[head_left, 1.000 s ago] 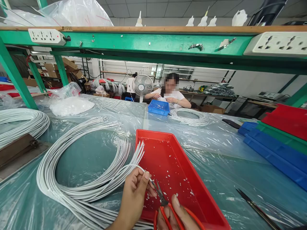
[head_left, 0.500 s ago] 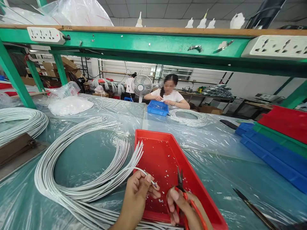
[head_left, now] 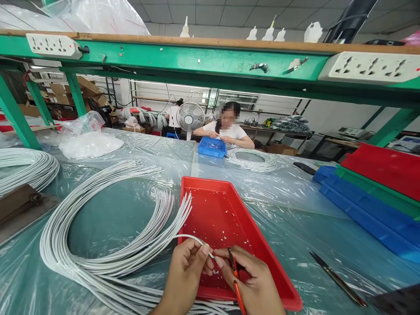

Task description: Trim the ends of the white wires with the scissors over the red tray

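Over the red tray (head_left: 226, 188), my left hand (head_left: 187, 271) pinches one white cable (head_left: 197, 239) close to its end. My right hand (head_left: 252, 278) has its thumb and forefinger at the tip of that cable, and it also keeps hold of orange-handled cutters (head_left: 238, 291) lying across the palm. The cutters' jaws are partly hidden by the fingers. To the left lies a large coil of white cables (head_left: 62, 223), its loose ends reaching over the tray's edge. Small white scraps are scattered on the tray's floor.
Tweezers (head_left: 339, 280) lie right of the tray. Stacked blue, green and red trays (head_left: 370, 210) stand at the right. A green shelf beam (head_left: 197, 61) crosses above. Opposite, a person (head_left: 229, 127) works at a blue tray (head_left: 211, 151) beside another cable coil (head_left: 251, 161).
My right hand has moved left and up to the cable's end, its fingertips now meeting it. The cutters have turned back into the palm. My left hand stays on the cable.
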Demonstrator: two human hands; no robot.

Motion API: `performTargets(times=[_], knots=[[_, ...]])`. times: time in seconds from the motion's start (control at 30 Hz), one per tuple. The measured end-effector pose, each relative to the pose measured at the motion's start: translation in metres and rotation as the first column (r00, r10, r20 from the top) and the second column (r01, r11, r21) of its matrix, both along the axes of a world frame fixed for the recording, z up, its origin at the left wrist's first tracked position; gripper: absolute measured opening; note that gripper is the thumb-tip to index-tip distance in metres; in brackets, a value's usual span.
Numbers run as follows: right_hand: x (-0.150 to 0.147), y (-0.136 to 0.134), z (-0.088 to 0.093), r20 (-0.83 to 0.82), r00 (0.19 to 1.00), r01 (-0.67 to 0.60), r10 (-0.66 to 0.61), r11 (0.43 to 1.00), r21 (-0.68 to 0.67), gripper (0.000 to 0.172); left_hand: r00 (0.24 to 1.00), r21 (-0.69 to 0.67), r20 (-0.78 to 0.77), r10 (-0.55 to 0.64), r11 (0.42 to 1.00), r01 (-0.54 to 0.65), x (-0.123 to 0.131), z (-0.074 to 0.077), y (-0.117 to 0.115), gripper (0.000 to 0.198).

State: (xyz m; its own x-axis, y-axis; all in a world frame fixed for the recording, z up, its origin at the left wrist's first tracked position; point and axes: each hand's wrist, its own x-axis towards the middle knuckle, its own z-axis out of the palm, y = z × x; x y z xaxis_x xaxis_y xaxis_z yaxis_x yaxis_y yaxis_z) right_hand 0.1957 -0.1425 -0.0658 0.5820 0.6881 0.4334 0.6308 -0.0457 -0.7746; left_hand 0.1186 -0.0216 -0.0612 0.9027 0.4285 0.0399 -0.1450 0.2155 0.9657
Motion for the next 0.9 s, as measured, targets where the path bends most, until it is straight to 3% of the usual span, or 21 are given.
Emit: performTargets(times=[0.23, 0.4, 0.47, 0.53, 0.63, 0.77, 0.83, 0.9], knots=[[-0.004, -0.002, 0.001, 0.161, 0.987, 0.013, -0.005, 0.999, -0.046, 0.011, 0.999, 0.035, -0.037, -0.003, 0.999, 0.004, -0.001, 0.002, -0.001, 0.031], [-0.004, -0.001, -0.006, 0.145, 0.989, 0.038, -0.029, 0.998, -0.06, 0.011, 1.0, 0.034, -0.012, -0.025, 0.999, 0.026, -0.002, 0.002, -0.003, 0.031], [-0.003, -0.002, -0.008, 0.239, 0.971, 0.044, -0.032, 0.998, -0.045, 0.013, 0.999, 0.024, -0.009, -0.031, 0.999, 0.031, -0.002, 0.002, -0.003, 0.031], [-0.001, -0.004, -0.01, 0.409, 0.912, 0.037, -0.011, 0.998, -0.056, 0.019, 0.999, 0.014, -0.006, -0.039, 0.999, 0.039, -0.003, 0.002, -0.002, 0.031], [0.001, -0.006, -0.009, 0.649, 0.76, 0.056, 0.023, 0.993, -0.101, 0.029, 0.998, 0.024, -0.022, -0.058, 0.998, 0.059, -0.003, 0.004, 0.0, 0.034], [0.003, -0.004, -0.005, 0.797, 0.604, 0.063, -0.018, 0.998, -0.025, 0.032, 0.988, -0.031, -0.078, -0.136, 0.991, 0.134, 0.001, 0.002, 0.006, 0.044], [0.003, -0.003, -0.005, 0.783, 0.62, 0.051, -0.046, 0.999, 0.018, 0.028, 0.975, -0.093, -0.101, -0.197, 0.978, 0.188, 0.003, 0.0, 0.009, 0.048], [0.003, -0.002, -0.006, 0.711, 0.702, 0.041, -0.041, 0.999, 0.018, 0.024, 0.964, -0.119, -0.119, -0.237, 0.968, 0.223, 0.004, -0.001, 0.011, 0.049]])
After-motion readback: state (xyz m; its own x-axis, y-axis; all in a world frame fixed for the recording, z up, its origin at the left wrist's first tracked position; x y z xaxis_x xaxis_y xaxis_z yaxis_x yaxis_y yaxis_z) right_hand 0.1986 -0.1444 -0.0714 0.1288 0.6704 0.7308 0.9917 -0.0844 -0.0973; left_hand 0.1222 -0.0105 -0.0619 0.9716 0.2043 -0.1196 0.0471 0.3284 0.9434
